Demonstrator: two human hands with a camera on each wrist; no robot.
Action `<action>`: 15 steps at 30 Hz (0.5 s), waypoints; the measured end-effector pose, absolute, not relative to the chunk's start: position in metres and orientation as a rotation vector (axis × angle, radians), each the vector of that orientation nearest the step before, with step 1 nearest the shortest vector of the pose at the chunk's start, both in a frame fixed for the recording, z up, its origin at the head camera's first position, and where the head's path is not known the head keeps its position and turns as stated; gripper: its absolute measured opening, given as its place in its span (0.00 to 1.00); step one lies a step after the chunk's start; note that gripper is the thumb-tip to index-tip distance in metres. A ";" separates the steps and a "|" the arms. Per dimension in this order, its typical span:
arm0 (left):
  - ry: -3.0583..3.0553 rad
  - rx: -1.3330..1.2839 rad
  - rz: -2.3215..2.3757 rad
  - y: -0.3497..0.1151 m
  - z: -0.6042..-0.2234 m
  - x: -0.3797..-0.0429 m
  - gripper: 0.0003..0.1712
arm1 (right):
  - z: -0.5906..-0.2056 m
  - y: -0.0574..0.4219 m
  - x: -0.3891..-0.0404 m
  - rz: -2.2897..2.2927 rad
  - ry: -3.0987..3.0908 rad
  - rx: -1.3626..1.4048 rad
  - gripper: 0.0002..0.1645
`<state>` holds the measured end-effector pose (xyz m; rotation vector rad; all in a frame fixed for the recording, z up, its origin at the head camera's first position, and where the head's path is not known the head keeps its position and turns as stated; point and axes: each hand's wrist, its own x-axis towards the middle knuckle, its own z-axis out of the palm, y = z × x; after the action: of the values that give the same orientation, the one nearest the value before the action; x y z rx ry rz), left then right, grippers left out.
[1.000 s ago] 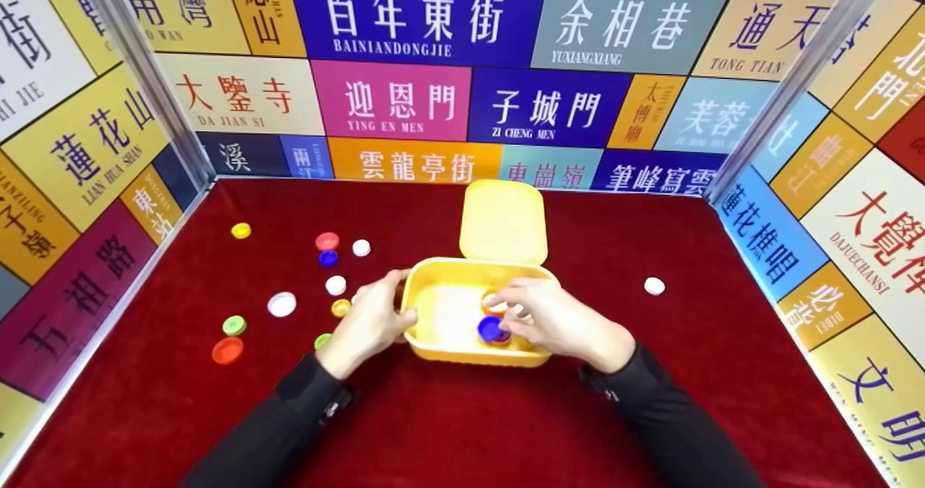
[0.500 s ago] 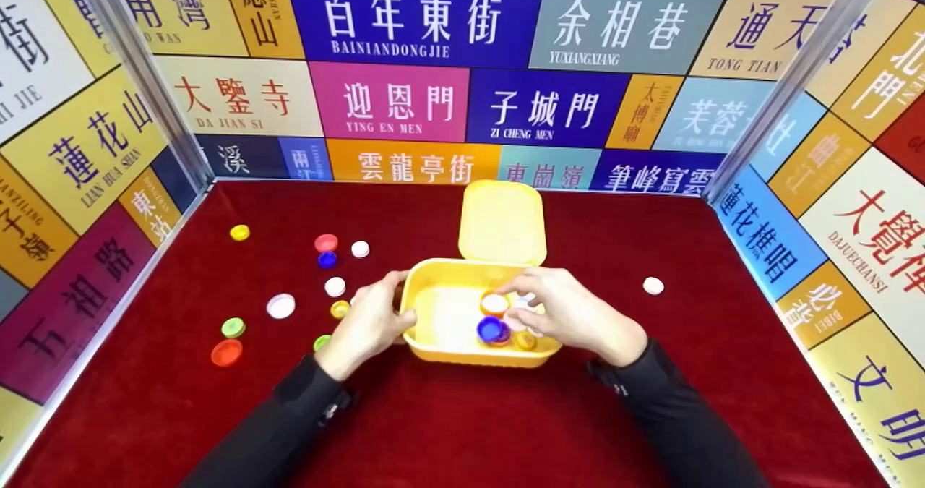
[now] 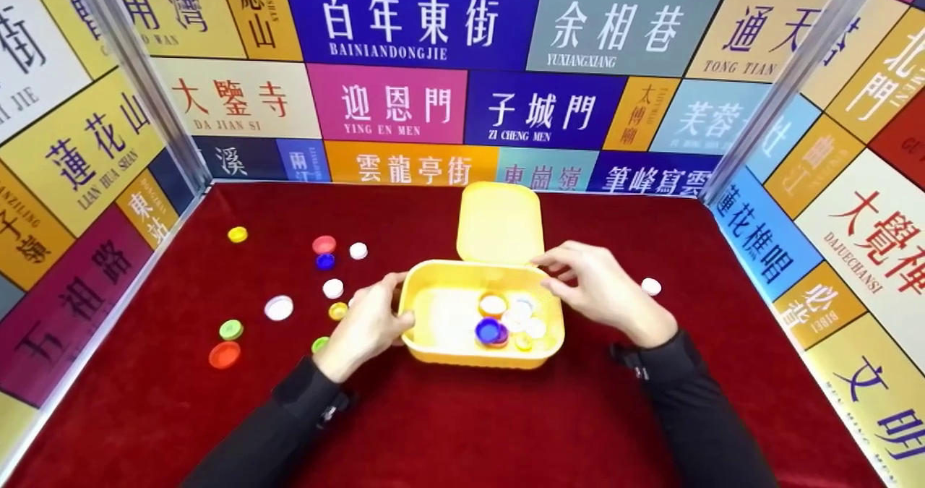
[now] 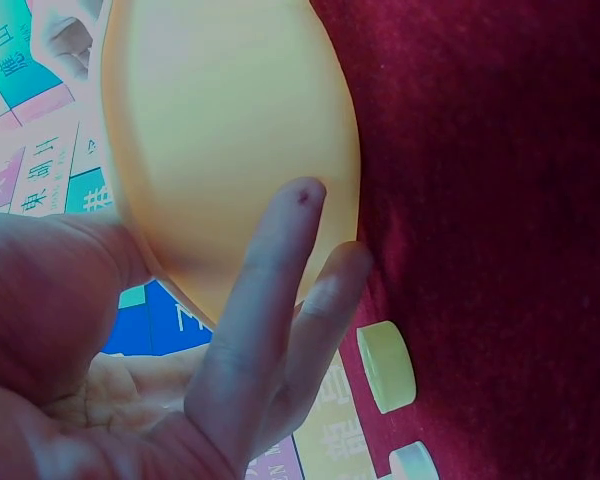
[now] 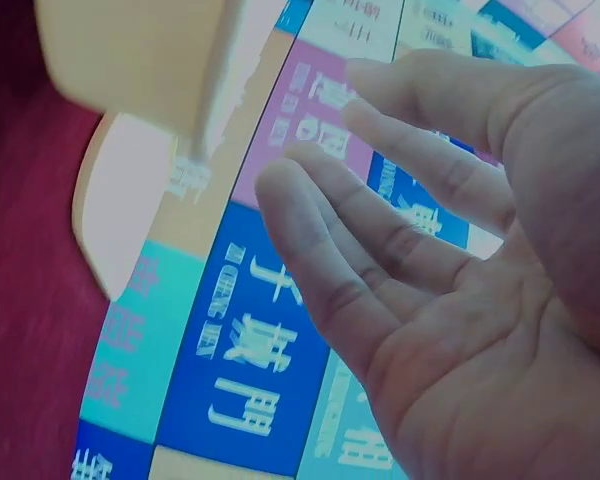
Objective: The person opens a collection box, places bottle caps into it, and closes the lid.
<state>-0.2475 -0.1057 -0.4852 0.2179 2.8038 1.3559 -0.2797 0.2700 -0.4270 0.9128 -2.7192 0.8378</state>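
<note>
A yellow plastic box (image 3: 441, 354) stands in the middle of the red cloth, tilted toward the head camera. Several bottle caps lie in its right half, among them a blue cap (image 3: 488, 329), an orange-rimmed cap with a white middle (image 3: 493, 304) and a yellow cap (image 3: 523, 341). My left hand (image 3: 368, 322) grips the box's left wall, thumb at the rim and fingers along the outside, as the left wrist view shows. At the right back corner of the box, my right hand (image 3: 603, 285) hovers with bent, spread fingers and nothing in them.
Behind the box lies its yellow lid (image 3: 500, 222). Loose caps are scattered to the left, such as a red cap (image 3: 225, 355), a green cap (image 3: 231, 330) and a white cap (image 3: 279, 308). One white cap (image 3: 651, 286) lies at right. Printed panels wall the cloth in.
My right hand has come up out of the box and moved right and back past its rim, leaving the caps inside in view. My left hand stays on the box.
</note>
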 end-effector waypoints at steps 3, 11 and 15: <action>2.812 0.221 1.348 -0.106 -0.484 -0.247 0.36 | -0.428 0.280 -0.285 0.852 -2.728 0.839 0.19; 2.795 0.211 1.350 -0.106 -0.485 -0.247 0.36 | -0.437 0.309 -0.297 0.794 -2.818 0.660 0.21; 2.846 0.247 1.333 -0.106 -0.485 -0.247 0.34 | -0.443 0.323 -0.305 0.737 -2.840 0.600 0.22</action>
<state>-0.2470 -0.1064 -0.4855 0.2472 2.8460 1.3331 -0.3047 0.3230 -0.4434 0.6001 -2.8403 0.7368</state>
